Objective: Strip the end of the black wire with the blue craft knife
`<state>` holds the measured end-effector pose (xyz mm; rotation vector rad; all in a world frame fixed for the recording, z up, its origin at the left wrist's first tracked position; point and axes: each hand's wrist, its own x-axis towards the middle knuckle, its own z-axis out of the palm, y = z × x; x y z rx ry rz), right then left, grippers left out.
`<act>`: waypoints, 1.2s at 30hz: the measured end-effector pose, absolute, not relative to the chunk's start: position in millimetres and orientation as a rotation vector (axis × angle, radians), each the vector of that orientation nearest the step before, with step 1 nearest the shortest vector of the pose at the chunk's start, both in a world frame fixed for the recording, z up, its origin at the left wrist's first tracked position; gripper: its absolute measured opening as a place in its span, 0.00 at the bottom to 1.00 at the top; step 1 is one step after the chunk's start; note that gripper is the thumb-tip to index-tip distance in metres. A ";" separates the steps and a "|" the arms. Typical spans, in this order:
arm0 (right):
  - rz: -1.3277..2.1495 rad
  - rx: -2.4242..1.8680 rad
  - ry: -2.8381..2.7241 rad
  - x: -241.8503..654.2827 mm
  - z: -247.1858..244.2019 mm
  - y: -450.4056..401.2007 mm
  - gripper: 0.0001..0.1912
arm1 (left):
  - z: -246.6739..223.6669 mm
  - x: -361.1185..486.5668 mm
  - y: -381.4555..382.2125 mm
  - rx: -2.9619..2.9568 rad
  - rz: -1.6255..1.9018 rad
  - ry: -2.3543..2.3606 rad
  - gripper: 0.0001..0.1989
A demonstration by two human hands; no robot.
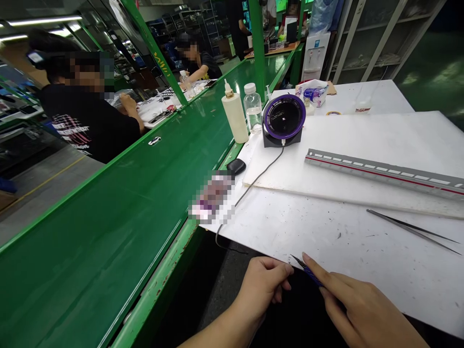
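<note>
Two hands at white scuffed surface [326, 232] edge, right hand [357, 304] gripping slim dark pointed tool [306, 270], left hand [263, 285] pinched closed near tool tip, holding nothing visible.

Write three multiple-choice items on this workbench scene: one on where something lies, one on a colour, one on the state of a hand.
1. Where does the metal rail lie?
A. on the green belt
B. on the raised white board
C. on the floor

2. What colour is the ring of the round device?
A. purple
B. yellow
C. red

3. What is the right hand doing?
A. resting flat and empty
B. gripping a bottle
C. holding a thin dark pointed tool

Answers: 1 B, the rail rests across the white board. 2 A, a purple rim circles its dark face. 3 C, the tool passes under its forefinger, its tip towards the left hand.
</note>
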<state>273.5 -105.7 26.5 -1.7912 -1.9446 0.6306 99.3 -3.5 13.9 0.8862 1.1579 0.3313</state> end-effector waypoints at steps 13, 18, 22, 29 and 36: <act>0.874 -1.881 -1.916 274.4 42.9 -100.9 0.33 | 9.6 101.7 1.2 0.796 0.338 1.167 0.15; 0.877 -1.892 -1.926 275.4 42.9 -99.7 0.33 | 12.2 102.6 0.7 0.794 0.338 1.169 0.14; 0.885 -1.887 -1.937 274.8 43.5 -98.9 0.32 | 13.7 103.1 1.6 0.805 0.324 1.184 0.15; 0.860 -1.869 -1.915 275.3 41.3 -98.9 0.31 | 15.9 105.3 2.8 0.826 0.306 1.212 0.14; 0.842 -1.853 -1.925 274.3 39.7 -100.2 0.31 | 15.9 106.7 1.3 0.833 0.316 1.222 0.16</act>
